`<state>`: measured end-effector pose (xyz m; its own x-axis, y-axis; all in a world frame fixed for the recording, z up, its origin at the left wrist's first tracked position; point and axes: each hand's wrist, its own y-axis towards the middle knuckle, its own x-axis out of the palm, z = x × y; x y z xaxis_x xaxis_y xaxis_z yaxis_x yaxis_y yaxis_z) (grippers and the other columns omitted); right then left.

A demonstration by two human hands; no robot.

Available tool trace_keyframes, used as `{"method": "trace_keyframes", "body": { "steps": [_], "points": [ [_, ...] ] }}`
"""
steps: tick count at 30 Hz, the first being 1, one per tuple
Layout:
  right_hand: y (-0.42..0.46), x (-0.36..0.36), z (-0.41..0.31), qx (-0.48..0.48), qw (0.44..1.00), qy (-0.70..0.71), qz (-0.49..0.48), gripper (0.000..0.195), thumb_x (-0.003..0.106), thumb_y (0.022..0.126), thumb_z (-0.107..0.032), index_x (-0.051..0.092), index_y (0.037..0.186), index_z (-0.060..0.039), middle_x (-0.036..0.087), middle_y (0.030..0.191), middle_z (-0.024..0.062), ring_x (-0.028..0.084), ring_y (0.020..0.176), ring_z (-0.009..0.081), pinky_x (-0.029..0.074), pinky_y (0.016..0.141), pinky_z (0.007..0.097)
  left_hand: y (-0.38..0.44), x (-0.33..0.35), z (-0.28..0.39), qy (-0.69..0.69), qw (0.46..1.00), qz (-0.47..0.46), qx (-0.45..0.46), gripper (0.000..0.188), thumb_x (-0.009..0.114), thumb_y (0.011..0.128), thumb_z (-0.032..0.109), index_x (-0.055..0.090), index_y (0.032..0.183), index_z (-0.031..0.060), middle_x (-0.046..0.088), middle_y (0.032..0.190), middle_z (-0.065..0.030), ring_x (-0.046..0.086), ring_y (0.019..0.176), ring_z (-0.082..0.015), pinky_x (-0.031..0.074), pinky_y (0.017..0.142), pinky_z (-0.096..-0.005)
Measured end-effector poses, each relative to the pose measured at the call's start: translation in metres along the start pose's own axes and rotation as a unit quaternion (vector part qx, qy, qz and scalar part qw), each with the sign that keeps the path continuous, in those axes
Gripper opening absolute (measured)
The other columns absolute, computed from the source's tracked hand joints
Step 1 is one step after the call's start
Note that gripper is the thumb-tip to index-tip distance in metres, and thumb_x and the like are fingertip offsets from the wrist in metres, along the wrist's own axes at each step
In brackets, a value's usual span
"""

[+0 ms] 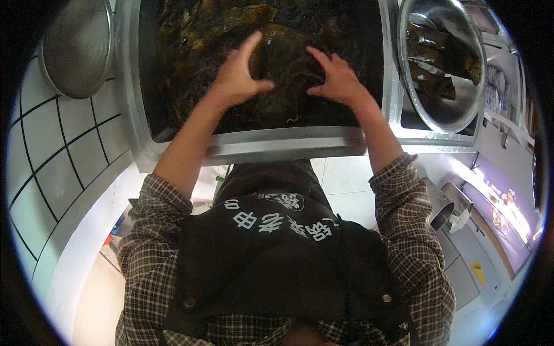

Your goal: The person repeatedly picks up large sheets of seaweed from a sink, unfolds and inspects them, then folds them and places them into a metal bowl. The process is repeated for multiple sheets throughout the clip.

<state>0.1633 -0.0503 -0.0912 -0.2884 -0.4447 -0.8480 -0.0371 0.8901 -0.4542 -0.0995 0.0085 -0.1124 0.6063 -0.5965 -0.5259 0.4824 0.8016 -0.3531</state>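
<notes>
Both hands are over a large stainless-steel sink basin filled with dark water and broad brown-green leaves that look like kelp. My left hand is at the middle of the basin, thumb and fingers spread, with nothing in its grasp. My right hand, a little to the right, also has its fingers apart and holds nothing visible. Each is close above or at the water's surface; the exact contact cannot be told. A small pale strand lies near the basin's front edge.
At the right, a round steel bowl holds folded kelp pieces and rests over a second basin. A fine mesh strainer is at the upper left by the tiled wall. A steel pot stands lower, at the right.
</notes>
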Motion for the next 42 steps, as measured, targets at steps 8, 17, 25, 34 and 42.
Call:
{"method": "trace_keyframes", "body": {
  "steps": [8, 17, 25, 34, 42],
  "points": [
    [0.022, -0.014, 0.036, -0.103, 0.992, -0.075, -0.005, 0.034, 0.077, 0.089, -0.024, 0.074, 0.122, -0.0141, 0.073, 0.116, 0.0119, 0.071, 0.105, 0.0307, 0.057, 0.091, 0.0421, 0.03, -0.034, -0.021, 0.178, 0.984, 0.004, -0.025, 0.053, 0.072, 0.089, 0.017, 0.059, 0.139, 0.0051, 0.07, 0.118, -0.0271, 0.068, 0.108, -0.0424, 0.055, 0.095, -0.0473],
    [0.029, -0.023, -0.013, 0.159, 0.706, 0.686, 0.076, 0.047, 0.074, 0.085, -0.01, 0.065, 0.131, -0.0127, 0.072, 0.119, 0.0128, 0.067, 0.112, 0.0312, 0.053, 0.099, 0.0479, 0.015, -0.003, 0.006, -0.583, 0.771, -0.022, -0.253, 0.065, 0.068, 0.094, 0.058, 0.058, 0.144, 0.0168, 0.062, 0.139, -0.0166, 0.059, 0.126, -0.0363, 0.05, 0.102, -0.0599],
    [0.011, 0.034, -0.123, -0.036, 0.885, 0.38, 0.267, 0.038, 0.073, 0.07, -0.01, 0.07, 0.108, -0.0038, 0.067, 0.105, 0.0256, 0.067, 0.096, 0.0459, 0.057, 0.087, 0.0457, 0.034, 0.04, -0.008, -0.726, 0.66, -0.006, -0.193, 0.021, 0.066, 0.097, 0.029, 0.072, 0.097, 0.0086, 0.072, 0.095, -0.0054, 0.069, 0.081, -0.0223, 0.058, 0.079, -0.0361],
    [0.056, 0.023, -0.096, 0.082, 0.967, 0.18, 0.159, 0.054, 0.056, 0.097, -0.057, 0.078, 0.099, -0.0074, 0.074, 0.091, 0.0224, 0.072, 0.091, 0.0403, 0.058, 0.083, 0.0485, 0.029, 0.068, 0.037, -0.668, 0.657, 0.093, -0.336, 0.057, 0.039, 0.106, 0.056, 0.059, 0.131, 0.0087, 0.064, 0.131, -0.0148, 0.062, 0.118, -0.034, 0.049, 0.103, -0.054],
    [0.003, 0.019, -0.129, -0.032, 0.977, 0.182, 0.109, 0.053, 0.052, 0.099, -0.054, 0.077, 0.093, -0.007, 0.073, 0.094, 0.0229, 0.071, 0.092, 0.0428, 0.057, 0.082, 0.0496, 0.036, 0.086, -0.034, -0.853, 0.505, -0.013, -0.131, 0.053, 0.039, 0.108, 0.047, 0.059, 0.133, 0.006, 0.065, 0.128, -0.015, 0.062, 0.116, -0.0348, 0.049, 0.104, -0.0525]
  ]
}}
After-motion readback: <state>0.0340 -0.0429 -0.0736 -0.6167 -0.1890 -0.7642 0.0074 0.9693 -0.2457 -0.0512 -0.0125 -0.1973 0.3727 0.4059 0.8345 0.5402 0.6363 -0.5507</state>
